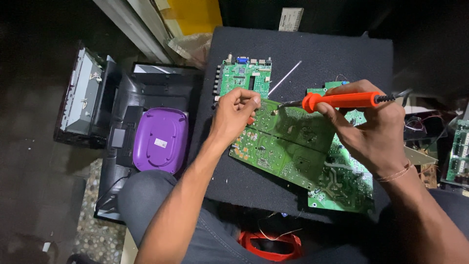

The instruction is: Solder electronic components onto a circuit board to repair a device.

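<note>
My right hand (373, 129) grips an orange-handled soldering iron (342, 100), its dark tip touching the upper left part of a green circuit board (288, 144) that lies solder side up on a dark mat (312, 54). My left hand (235, 113) pinches the board's upper left corner, fingers curled; a small red thing peeks out under them. Beneath this board, another green board (342, 188) sticks out toward the lower right. A third green board (244, 78) with connectors lies just beyond my left hand.
A thin silver rod (285, 78) lies on the mat behind the boards. A purple oval lid (160, 140) rests on dark monitor casings (122, 98) at left. More boards and wires (457, 151) sit at the right edge. A red object (268, 244) lies between my knees.
</note>
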